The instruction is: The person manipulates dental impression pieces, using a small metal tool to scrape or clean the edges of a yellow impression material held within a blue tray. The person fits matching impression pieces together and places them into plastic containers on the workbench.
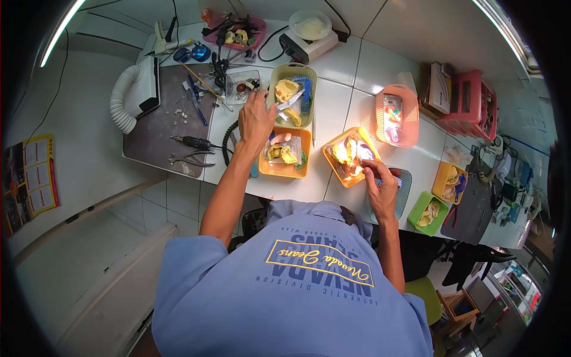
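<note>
My left hand (257,122) reaches to the left rim of an olive-green basket (311,113), thumb inside and fingers outside, closed on the rim. In that basket lie a yellowish dental cast (286,90), a blue impression tray (306,94) and a white paper slip (290,104). My right hand (382,187) has its thumb and fingers closed at the right corner of an orange basket (338,174), which sits askew. Brightly lit casts (344,152) lie inside it. Between the hands stands another orange basket (285,173) with a yellow cast (281,155) and a pink piece (279,138).
A pink basket (407,138) stands at the right, beyond it a red crate (473,107). Further right are a green basket (425,221) and a yellow basket (443,178). At left, a handpiece (193,142), pliers (189,159) and a white suction hose (123,98) occupy a dark mat.
</note>
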`<action>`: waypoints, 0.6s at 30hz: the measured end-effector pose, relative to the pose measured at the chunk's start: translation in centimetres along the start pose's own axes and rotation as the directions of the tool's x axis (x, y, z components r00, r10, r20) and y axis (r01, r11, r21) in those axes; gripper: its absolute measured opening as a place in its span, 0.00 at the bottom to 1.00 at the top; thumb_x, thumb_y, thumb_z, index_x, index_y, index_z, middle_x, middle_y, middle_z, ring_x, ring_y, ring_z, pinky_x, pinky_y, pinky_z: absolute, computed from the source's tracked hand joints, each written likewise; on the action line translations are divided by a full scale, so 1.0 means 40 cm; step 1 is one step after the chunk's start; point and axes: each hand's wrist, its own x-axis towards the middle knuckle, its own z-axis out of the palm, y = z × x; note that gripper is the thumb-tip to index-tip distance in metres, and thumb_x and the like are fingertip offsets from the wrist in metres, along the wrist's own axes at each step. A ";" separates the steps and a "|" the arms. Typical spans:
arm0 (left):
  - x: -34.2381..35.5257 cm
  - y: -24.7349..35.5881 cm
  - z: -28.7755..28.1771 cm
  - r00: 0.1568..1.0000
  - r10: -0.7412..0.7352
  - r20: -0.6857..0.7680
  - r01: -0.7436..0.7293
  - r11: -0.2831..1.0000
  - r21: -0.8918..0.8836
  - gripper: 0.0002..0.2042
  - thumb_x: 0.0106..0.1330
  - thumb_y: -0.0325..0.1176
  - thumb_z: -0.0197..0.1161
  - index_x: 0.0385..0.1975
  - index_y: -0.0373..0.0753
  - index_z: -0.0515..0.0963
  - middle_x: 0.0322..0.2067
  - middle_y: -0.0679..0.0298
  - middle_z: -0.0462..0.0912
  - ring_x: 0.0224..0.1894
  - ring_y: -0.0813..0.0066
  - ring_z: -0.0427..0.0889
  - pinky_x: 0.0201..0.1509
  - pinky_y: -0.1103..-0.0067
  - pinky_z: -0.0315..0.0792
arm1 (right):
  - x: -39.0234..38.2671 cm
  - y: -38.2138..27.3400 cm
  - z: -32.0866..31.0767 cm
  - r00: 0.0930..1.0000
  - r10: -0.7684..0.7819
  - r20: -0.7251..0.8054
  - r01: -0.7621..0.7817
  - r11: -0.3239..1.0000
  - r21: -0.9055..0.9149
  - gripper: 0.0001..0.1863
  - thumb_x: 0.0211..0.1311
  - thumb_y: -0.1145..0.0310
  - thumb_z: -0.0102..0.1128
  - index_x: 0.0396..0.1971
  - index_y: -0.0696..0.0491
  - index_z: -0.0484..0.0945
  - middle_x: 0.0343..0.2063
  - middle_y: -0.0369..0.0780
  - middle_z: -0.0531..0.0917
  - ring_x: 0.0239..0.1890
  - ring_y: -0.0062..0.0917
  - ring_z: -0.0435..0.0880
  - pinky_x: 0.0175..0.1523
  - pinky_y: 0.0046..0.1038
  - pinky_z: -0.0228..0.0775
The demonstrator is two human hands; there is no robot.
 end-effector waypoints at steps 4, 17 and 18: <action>0.005 -0.060 0.038 0.998 0.011 0.066 -0.016 0.996 0.087 0.09 0.63 0.30 0.60 0.37 0.31 0.78 0.27 0.44 0.81 0.32 0.44 0.82 0.37 0.61 0.74 | -0.004 0.001 0.002 0.997 0.072 -0.010 -0.071 0.996 0.049 0.08 0.66 0.73 0.57 0.39 0.59 0.82 0.26 0.41 0.83 0.24 0.21 0.81 0.32 0.23 0.72; -0.038 0.059 -0.056 0.998 0.059 -0.025 -0.062 0.990 -0.123 0.09 0.67 0.30 0.54 0.37 0.31 0.78 0.22 0.46 0.79 0.26 0.46 0.80 0.30 0.64 0.70 | 0.189 0.229 -0.161 0.931 0.164 -0.325 -0.229 0.958 -0.175 0.25 0.62 0.63 0.61 0.56 0.57 0.71 0.45 0.50 0.83 0.43 0.39 0.85 0.48 0.36 0.75; -0.043 0.076 -0.072 0.997 0.072 -0.022 -0.074 0.990 -0.123 0.09 0.67 0.30 0.54 0.37 0.31 0.78 0.22 0.46 0.79 0.26 0.46 0.80 0.30 0.64 0.70 | 0.220 0.278 -0.152 0.951 0.123 -0.284 -0.190 0.957 -0.221 0.27 0.60 0.63 0.62 0.58 0.56 0.70 0.47 0.51 0.82 0.45 0.43 0.84 0.51 0.38 0.74</action>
